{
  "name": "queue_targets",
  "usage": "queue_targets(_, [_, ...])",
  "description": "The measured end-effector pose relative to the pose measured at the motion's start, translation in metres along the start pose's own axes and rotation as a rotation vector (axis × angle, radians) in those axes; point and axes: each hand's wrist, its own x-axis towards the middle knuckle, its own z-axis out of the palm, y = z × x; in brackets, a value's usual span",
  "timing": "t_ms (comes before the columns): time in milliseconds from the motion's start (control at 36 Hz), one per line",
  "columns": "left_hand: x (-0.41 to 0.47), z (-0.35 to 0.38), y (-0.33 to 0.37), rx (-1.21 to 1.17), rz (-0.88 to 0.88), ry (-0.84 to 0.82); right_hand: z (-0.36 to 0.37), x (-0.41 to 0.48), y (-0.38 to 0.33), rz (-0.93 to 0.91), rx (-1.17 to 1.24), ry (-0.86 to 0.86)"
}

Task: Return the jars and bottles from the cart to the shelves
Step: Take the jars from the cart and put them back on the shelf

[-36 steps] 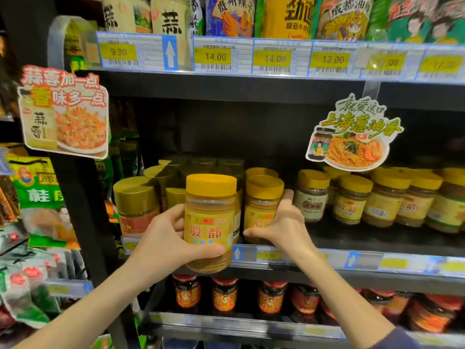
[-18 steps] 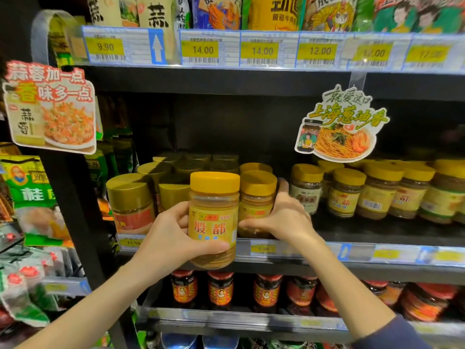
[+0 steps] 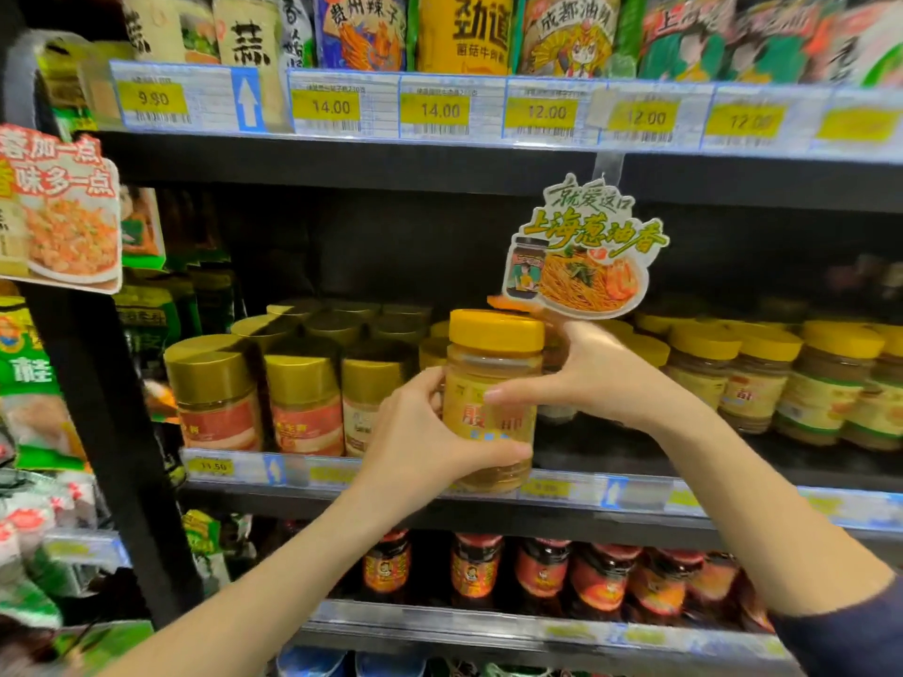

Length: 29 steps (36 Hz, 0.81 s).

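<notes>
A clear jar of yellow paste with a yellow lid [image 3: 493,364] is upright at the front edge of the middle shelf [image 3: 635,492]. My left hand [image 3: 425,437] wraps its lower left side. My right hand [image 3: 601,378] holds its right side, thumb across the label and fingers reaching behind it. Matching yellow-lidded jars [image 3: 757,378] stand in rows to the right, and one is partly hidden behind the held jar. The cart is out of view.
Gold-lidded jars [image 3: 215,393] fill the shelf's left part. A cardboard noodle sign [image 3: 581,256] hangs just above my right hand. Red-labelled sauce jars [image 3: 474,569] line the shelf below, pouches [image 3: 464,31] the shelf above. A dark upright post [image 3: 112,456] stands at left.
My left hand has carried the jar up and to the right, in front of the yellow-lidded row. My right hand has left the shelved jar and closed on the carried one.
</notes>
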Motion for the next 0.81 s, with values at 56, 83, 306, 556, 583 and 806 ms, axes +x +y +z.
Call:
queue_targets(56, [0.001,0.009,0.002,0.016,0.007,0.001,-0.006,-0.003,0.003,-0.014,0.017,0.014])
queue_targets(83, [0.001,0.013,0.001,0.031,0.009,0.001,-0.010,-0.004,0.007,-0.016,0.037,0.017])
queue_targets(306, [0.000,0.033,0.001,0.101,0.008,-0.028,-0.027,-0.009,0.026,-0.053,0.030,0.011])
queue_targets(556, [-0.010,0.011,0.000,0.258,0.096,-0.178,-0.043,-0.001,0.038,-0.094,0.046,0.068])
queue_targets(583, [-0.014,0.006,-0.003,0.387,0.144,-0.167,-0.044,0.001,0.039,-0.099,0.051,0.072])
queue_targets(806, [-0.038,-0.019,-0.044,1.135,0.409,-0.278,-0.045,0.018,0.062,-0.046,0.064,0.042])
